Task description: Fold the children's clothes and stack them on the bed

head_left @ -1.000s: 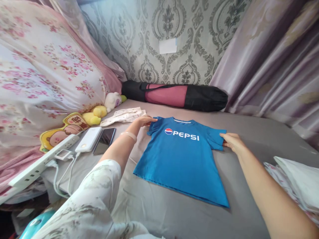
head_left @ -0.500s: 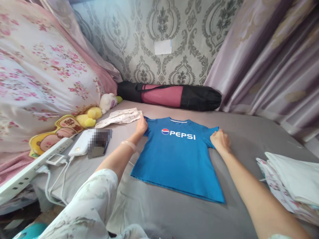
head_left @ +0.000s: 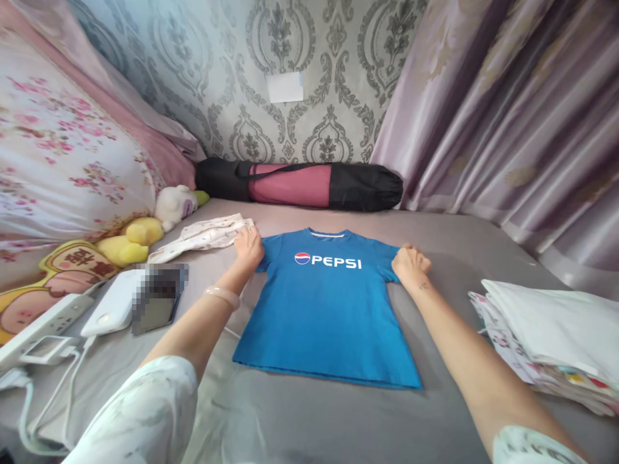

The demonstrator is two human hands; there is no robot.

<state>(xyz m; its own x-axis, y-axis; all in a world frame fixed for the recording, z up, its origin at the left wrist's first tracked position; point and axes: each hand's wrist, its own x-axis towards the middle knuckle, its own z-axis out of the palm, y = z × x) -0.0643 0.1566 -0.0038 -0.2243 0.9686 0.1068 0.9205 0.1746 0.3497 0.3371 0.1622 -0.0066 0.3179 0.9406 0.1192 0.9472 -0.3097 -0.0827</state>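
A blue T-shirt (head_left: 324, 316) with a PEPSI print lies spread flat, front side up, its collar away from me. My left hand (head_left: 249, 248) is closed on the end of its left-side sleeve. On the other side, my right hand (head_left: 411, 263) grips the opposite sleeve end, fingers curled in. Between the two hands the shoulders are stretched out straight. Just beyond my left hand lies a pale patterned cloth (head_left: 203, 237), close to the knuckles.
The grey bed sheet (head_left: 454, 258) bears a rolled mat in a bag (head_left: 290, 185) at the back. Folded clothes (head_left: 546, 328) are stacked right. At left are a phone (head_left: 157, 299), a white power bank (head_left: 113, 303), a power strip (head_left: 53, 322) with cables, and plush toys (head_left: 130, 241).
The camera view has turned slightly right, so things sit further left. Both hands still hold the sleeves, and the shirt lies a little straighter in view.
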